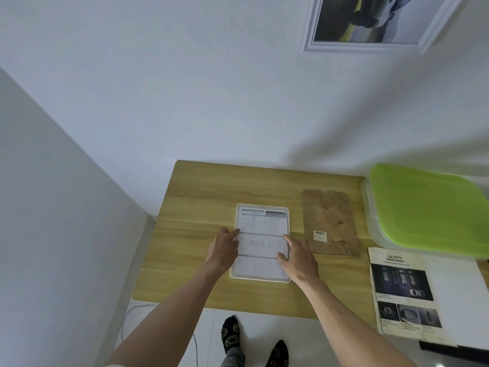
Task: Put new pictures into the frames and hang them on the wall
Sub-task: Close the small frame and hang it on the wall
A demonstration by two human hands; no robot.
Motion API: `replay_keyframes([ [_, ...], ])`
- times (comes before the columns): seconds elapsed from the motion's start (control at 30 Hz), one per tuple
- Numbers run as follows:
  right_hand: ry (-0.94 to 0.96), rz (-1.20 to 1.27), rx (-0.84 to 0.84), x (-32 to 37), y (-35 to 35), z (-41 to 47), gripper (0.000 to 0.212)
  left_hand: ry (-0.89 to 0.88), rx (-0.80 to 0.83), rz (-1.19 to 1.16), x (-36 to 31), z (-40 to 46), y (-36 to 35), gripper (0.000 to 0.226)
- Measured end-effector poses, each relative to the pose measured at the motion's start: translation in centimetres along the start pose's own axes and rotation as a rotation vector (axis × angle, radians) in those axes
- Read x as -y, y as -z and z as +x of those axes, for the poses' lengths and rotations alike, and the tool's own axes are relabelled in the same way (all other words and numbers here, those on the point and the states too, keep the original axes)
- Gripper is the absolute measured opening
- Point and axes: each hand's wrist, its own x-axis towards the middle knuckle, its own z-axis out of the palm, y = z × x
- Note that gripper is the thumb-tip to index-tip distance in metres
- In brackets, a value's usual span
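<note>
A white frame (260, 278) lies flat at the middle of the wooden counter (190, 197), a little below the picture's centre. In it sits a printed sheet (263, 234) headed "SPECIFICATION" in bold dark letters; the table rows under the heading are too small to read.

The left hand (225, 246) rests on the frame's left edge, fingers straight and slightly spread, fingertips touching the sheet's left margin about halfway up. The right hand (297, 254) lies on the frame's right edge, fingers likewise extended and apart, its fingertips pressing on the sheet's right side. Neither hand curls round anything; the frame lies between them.

Just right of the frame lies a brown backing board (330, 221) with a small white barcode label (319, 235); its print cannot be made out. At the lower right of the picture, a creased printed page (404, 292) headed "SAFETY" shows car photographs, with captions too fine to read. Above it, at the right edge, stands a clear plastic box with a green lid (426, 207). In the upper right, a white-framed picture (370, 22) hangs on the wall (185, 88). At the bottom centre, two feet in dark patterned socks (231, 335) stand on the pale floor.
</note>
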Motion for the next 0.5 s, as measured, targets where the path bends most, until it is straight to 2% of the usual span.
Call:
replay_keyframes([
  [0.5, -0.013, -0.015, -0.012, 0.36, -0.81, 0.17, 0.057, 0.002, 0.006, -0.05, 0.67, 0.34, 0.25, 0.042],
])
